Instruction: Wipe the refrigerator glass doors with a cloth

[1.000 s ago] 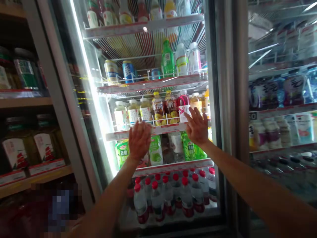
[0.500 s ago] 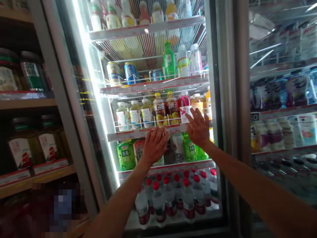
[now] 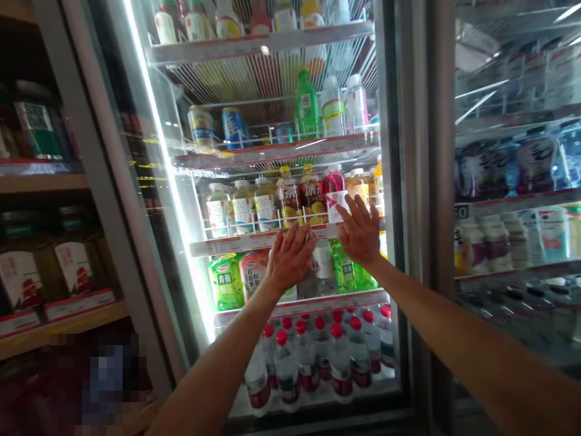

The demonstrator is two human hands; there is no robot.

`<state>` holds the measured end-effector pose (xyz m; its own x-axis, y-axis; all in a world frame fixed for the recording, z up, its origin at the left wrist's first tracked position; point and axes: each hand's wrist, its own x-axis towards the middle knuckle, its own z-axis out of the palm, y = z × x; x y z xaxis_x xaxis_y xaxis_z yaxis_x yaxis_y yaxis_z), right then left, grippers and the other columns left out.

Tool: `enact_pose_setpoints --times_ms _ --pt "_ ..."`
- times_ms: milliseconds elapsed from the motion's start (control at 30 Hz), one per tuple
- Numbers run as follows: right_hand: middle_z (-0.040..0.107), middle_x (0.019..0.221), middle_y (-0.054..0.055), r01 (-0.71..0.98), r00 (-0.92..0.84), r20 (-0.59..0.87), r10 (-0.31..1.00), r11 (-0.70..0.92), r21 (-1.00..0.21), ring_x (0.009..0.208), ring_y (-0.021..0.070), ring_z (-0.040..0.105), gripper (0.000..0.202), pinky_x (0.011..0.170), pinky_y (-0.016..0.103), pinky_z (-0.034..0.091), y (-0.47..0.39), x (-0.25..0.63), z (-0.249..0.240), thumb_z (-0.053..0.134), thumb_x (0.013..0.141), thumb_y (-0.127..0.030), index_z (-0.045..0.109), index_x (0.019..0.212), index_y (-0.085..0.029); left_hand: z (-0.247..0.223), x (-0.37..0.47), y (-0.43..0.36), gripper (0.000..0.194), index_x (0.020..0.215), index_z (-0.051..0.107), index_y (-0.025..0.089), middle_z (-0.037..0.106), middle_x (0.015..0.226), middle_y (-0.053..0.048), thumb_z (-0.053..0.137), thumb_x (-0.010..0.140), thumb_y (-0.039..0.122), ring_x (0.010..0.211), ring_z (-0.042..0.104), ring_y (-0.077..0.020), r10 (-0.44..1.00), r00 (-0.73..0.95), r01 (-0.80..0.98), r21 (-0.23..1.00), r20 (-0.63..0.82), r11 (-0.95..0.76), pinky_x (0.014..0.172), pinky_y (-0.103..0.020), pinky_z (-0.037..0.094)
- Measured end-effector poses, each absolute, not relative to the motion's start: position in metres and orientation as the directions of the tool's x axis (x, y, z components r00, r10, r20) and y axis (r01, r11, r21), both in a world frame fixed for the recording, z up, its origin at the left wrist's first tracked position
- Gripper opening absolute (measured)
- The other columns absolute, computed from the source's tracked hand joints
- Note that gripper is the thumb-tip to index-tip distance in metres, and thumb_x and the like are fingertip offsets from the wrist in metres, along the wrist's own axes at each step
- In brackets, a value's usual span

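My left hand [image 3: 289, 254] presses against the front edge of the middle shelf [image 3: 236, 243], fingers bent over what looks like a pale cloth, mostly hidden beneath them. To its right, my right hand [image 3: 362, 233] is open, its fingers spread in front of a pink-red bottle [image 3: 334, 181]; whether it touches the shelf edge I cannot tell. Behind the wire rail just above my left hand stand two dark tea bottles with yellow caps [image 3: 289, 197]. Below the shelf edge, a green pouch-shaped drink [image 3: 345, 267] is partly visible beneath my right hand.
The fridge is open, with a bright light strip [image 3: 157, 139] on its left. Several red-capped water bottles [image 3: 288, 369] stand at the bottom. A metal frame [image 3: 420, 181] borders the right side, beside another drinks cooler. Wooden shelves with large jars [image 3: 75, 266] are at left.
The view has shifted slightly, moving the shelves a little left in the picture. My left hand has slid a little right along the shelf edge, closer to my right hand, which stays open.
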<state>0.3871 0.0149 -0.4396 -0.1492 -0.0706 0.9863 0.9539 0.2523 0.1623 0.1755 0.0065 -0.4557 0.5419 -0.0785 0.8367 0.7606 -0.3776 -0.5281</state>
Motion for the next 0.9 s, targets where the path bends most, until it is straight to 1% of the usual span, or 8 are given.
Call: enact_pose_setpoints --times_ms 67,233,300,400,567,633,833,900 --pt "0.043 0.142 0.005 0.956 -0.149 0.987 -0.053 0.249 0.157 0.138 0.0183 0.028 0.046 0.112 0.044 0.018 0.015 0.387 -0.44 0.039 0.085 -0.025 0.048 0.129 -0.022 -0.441 0.156 0.007 0.041 0.127 0.05 0.024 0.045 0.14 -0.007 0.046 0.087 0.029 0.139 0.022 -0.0226 -0.076 0.448 0.821 -0.443 0.891 -0.361 0.113 -0.045 0.019" --pt "0.042 0.143 0.004 0.955 -0.136 0.99 -0.029 0.263 0.139 0.139 0.0178 0.026 0.046 0.113 0.044 0.017 0.014 0.386 -0.44 0.038 0.085 -0.026 0.046 0.131 -0.023 -0.405 0.077 0.006 0.046 0.128 0.05 0.013 0.04 0.14 -0.021 0.038 0.09 0.034 0.136 0.029 -0.03 -0.102 -0.242 0.944 0.209 0.965 -0.257 0.108 -0.052 0.025" --pt "0.042 0.143 0.003 0.954 -0.129 0.991 -0.041 0.268 0.135 0.139 0.018 0.027 0.046 0.113 0.045 0.018 0.014 0.385 -0.44 0.038 0.085 -0.026 0.046 0.131 -0.024 -0.401 0.068 0.005 0.049 0.131 0.047 0.011 0.037 0.142 -0.022 0.037 0.09 0.035 0.136 0.027 -0.0315 -0.109 -0.368 0.91 0.333 0.923 -0.248 0.108 -0.053 0.024" --pt "0.041 0.144 0.002 0.952 -0.129 0.991 -0.027 0.276 0.131 0.139 0.0179 0.027 0.049 0.113 0.046 0.019 0.014 0.385 -0.441 0.038 0.085 -0.025 0.042 0.134 -0.027 -0.403 0.096 0.007 0.049 0.132 0.045 0.013 0.035 0.144 -0.018 0.04 0.088 0.034 0.138 0.022 -0.0305 -0.088 -0.255 0.937 0.224 0.963 -0.269 0.11 -0.052 0.02" --pt "0.038 0.146 0.002 0.945 -0.151 0.988 -0.035 0.287 0.154 0.139 0.0188 0.025 0.052 0.113 0.046 0.018 0.014 0.388 -0.44 0.039 0.085 -0.025 0.038 0.137 -0.027 -0.401 0.166 0.01 0.043 0.13 0.047 0.025 0.041 0.143 -0.006 0.043 0.087 0.029 0.14 0.021 -0.0223 -0.033 0.477 0.817 -0.456 0.878 -0.353 0.113 -0.045 0.019" --pt "0.038 0.145 0.003 0.943 -0.163 0.985 -0.048 0.287 0.17 0.139 0.0187 0.025 0.052 0.114 0.046 0.017 0.015 0.388 -0.44 0.039 0.085 -0.025 0.039 0.136 -0.026 -0.391 0.164 0.009 0.041 0.127 0.049 0.026 0.043 0.142 -0.004 0.043 0.087 0.029 0.139 0.025 -0.0209 -0.036 0.552 0.775 -0.529 0.833 -0.347 0.113 -0.044 0.02" --pt "0.041 0.144 0.005 0.949 -0.143 0.988 -0.055 0.276 0.153 0.139 0.0191 0.026 0.048 0.113 0.046 0.018 0.014 0.385 -0.44 0.039 0.085 -0.023 0.045 0.132 -0.023 -0.358 0.075 0.008 0.044 0.128 0.05 0.015 0.039 0.142 -0.017 0.039 0.089 0.034 0.136 0.028 -0.0316 -0.136 -0.227 0.942 0.182 0.964 -0.283 0.107 -0.055 0.025" --pt "0.042 0.143 0.005 0.947 -0.143 0.987 -0.071 0.279 0.157 0.138 0.0193 0.027 0.047 0.113 0.046 0.019 0.013 0.384 -0.44 0.039 0.084 -0.022 0.046 0.131 -0.022 -0.356 0.068 0.009 0.046 0.129 0.048 0.014 0.037 0.143 -0.018 0.039 0.089 0.035 0.137 0.026 -0.0321 -0.146 -0.324 0.916 0.272 0.935 -0.296 0.108 -0.055 0.023"
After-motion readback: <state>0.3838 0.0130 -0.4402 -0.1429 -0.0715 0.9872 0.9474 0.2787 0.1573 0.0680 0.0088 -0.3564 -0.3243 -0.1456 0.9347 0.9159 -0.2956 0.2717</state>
